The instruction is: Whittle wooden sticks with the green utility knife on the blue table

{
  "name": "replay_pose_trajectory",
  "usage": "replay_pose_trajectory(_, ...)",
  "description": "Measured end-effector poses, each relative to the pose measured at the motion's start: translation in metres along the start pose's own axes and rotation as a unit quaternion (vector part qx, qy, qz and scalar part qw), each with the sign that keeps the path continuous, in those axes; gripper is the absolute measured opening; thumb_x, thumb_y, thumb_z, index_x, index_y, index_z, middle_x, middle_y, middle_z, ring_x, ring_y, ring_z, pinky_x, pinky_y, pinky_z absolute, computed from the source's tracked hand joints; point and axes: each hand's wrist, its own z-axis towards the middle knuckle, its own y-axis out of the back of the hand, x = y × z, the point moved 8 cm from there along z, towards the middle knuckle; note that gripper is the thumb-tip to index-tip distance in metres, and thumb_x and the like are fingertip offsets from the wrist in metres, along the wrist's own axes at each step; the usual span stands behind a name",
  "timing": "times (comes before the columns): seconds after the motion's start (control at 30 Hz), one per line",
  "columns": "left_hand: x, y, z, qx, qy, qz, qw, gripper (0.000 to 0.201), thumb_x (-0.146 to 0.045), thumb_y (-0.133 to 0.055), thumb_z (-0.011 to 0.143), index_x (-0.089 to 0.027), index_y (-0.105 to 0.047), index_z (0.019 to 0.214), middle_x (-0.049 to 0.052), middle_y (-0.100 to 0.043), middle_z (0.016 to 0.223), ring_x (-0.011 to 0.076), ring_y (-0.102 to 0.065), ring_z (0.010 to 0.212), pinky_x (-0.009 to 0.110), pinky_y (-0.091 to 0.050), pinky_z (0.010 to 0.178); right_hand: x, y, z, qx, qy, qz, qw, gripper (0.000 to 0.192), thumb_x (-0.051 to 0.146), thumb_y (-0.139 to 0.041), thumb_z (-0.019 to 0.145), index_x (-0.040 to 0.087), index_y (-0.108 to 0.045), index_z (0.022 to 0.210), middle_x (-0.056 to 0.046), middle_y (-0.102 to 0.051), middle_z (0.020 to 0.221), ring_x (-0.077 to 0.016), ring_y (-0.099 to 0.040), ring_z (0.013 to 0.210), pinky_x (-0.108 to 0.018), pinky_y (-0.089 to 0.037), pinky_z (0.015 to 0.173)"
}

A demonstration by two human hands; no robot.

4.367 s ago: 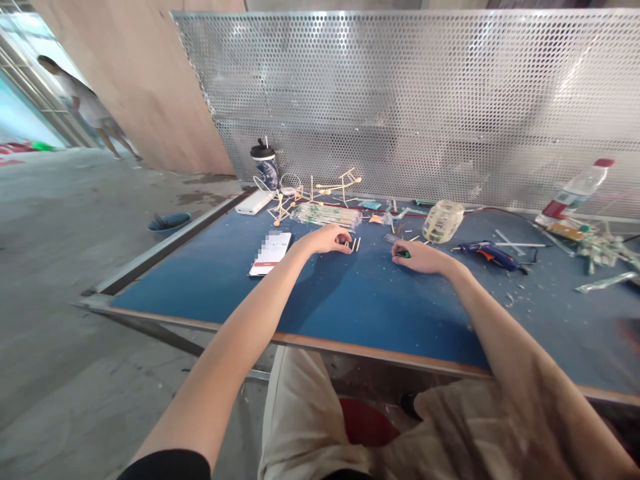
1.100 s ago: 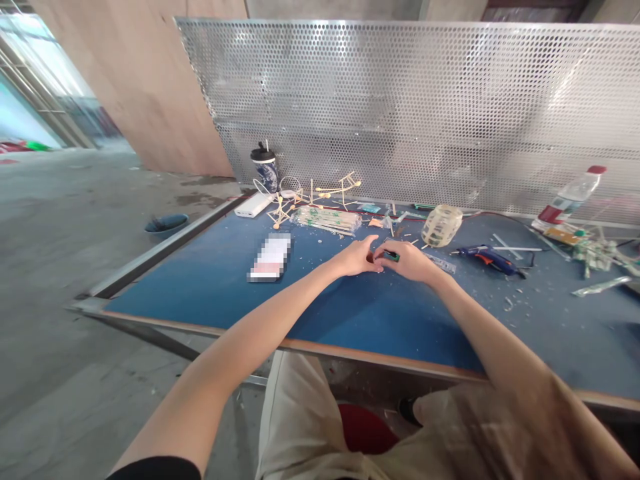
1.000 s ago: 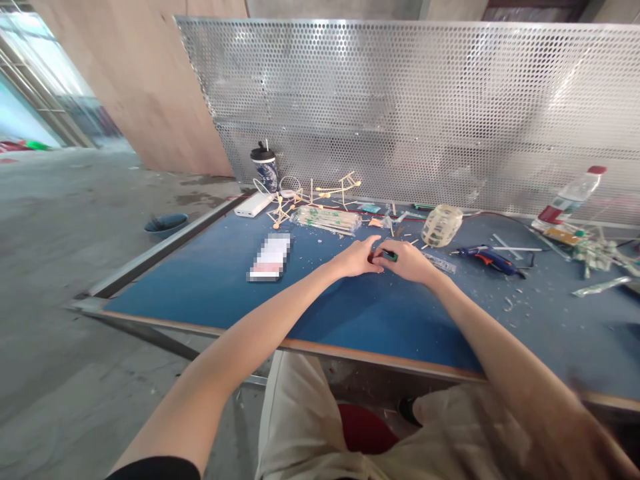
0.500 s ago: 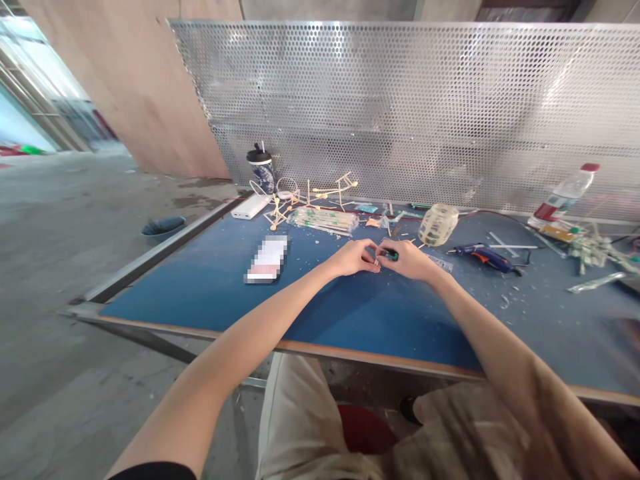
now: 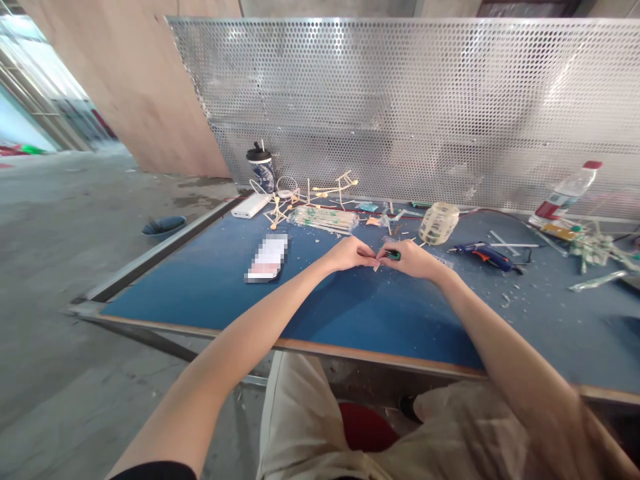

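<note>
The blue counter [image 5: 210, 280] is backed by a perforated metal panel [image 5: 400, 107], and the work is kept at mid-counter, well clear of the front edge. Beyond the hands a wrapped bundle of sticks [image 5: 323, 219] is seen, with a stick frame model [image 5: 310, 197], a lattice cup [image 5: 439, 223] and a blue glue gun [image 5: 483, 255] off to the right; a phone [image 5: 267, 259] lies to the left. The left hand [image 5: 350, 255] and right hand [image 5: 410, 259] are brought together fingertip to fingertip just above the counter. The left grip is closed narrow on a short wooden stick piece [image 5: 377, 265], which pokes down between the two hands. The right grip is wrapped on a small green-handled tool [image 5: 395, 255]; its working end is hidden, so the kind cannot be told. As a judgement, the step is best done with wrists rested on the counter, the piece pinched close to the tool, and pressure applied slowly so the tiny piece is not flicked among the scraps.
</note>
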Motion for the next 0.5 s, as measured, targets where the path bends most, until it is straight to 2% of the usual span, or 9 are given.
replay_pose_trajectory(0.1, 0.000, 0.000, -0.001, 0.001, 0.003, 0.040, 0.999, 0.041, -0.059, -0.075, 0.076, -0.019, -0.080, 0.085, -0.001, -0.068, 0.070, 0.0114, -0.051, 0.061, 0.025, -0.030, 0.058, 0.003, 0.000, 0.000, 0.006, 0.002, 0.010, 1.000, 0.016, 0.032, -0.060, 0.091, 0.025, -0.073, 0.096, -0.001, -0.077, 0.090, -0.0165, -0.066, 0.076, -0.029, -0.045, 0.073)
replay_pose_trajectory(0.23, 0.001, -0.004, 0.000, -0.001, 0.001, 0.046, 0.999, 0.045, -0.063, -0.073, 0.076, -0.018, -0.079, 0.079, -0.003, -0.056, 0.060, 0.0092, -0.038, 0.056, 0.027, -0.024, 0.056, 0.005, -0.001, 0.000, 0.005, 0.011, 0.014, 1.000, 0.016, 0.032, -0.060, 0.091, 0.025, -0.071, 0.099, -0.001, -0.076, 0.095, -0.0183, -0.068, 0.083, -0.031, -0.048, 0.077)
replay_pose_trajectory(0.37, 0.002, -0.004, 0.002, -0.017, -0.010, 0.055, 0.998, 0.044, -0.062, -0.072, 0.079, -0.018, -0.079, 0.080, -0.003, -0.054, 0.060, 0.0094, -0.036, 0.057, 0.027, -0.023, 0.057, 0.003, 0.001, 0.000, -0.008, 0.018, 0.033, 0.999, 0.021, 0.035, -0.061, 0.091, 0.025, -0.067, 0.109, -0.003, -0.076, 0.107, -0.0205, -0.069, 0.096, -0.034, -0.050, 0.086)
replay_pose_trajectory(0.5, 0.004, -0.002, 0.004, -0.044, -0.015, 0.041, 0.998, 0.041, -0.059, -0.071, 0.080, -0.019, -0.079, 0.083, -0.003, -0.059, 0.064, 0.0098, -0.041, 0.059, 0.026, -0.026, 0.059, -0.006, 0.004, 0.000, -0.020, -0.006, 0.009, 1.000, 0.021, 0.035, -0.060, 0.092, 0.026, -0.068, 0.109, -0.003, -0.076, 0.108, -0.0212, -0.070, 0.094, -0.035, -0.049, 0.085)
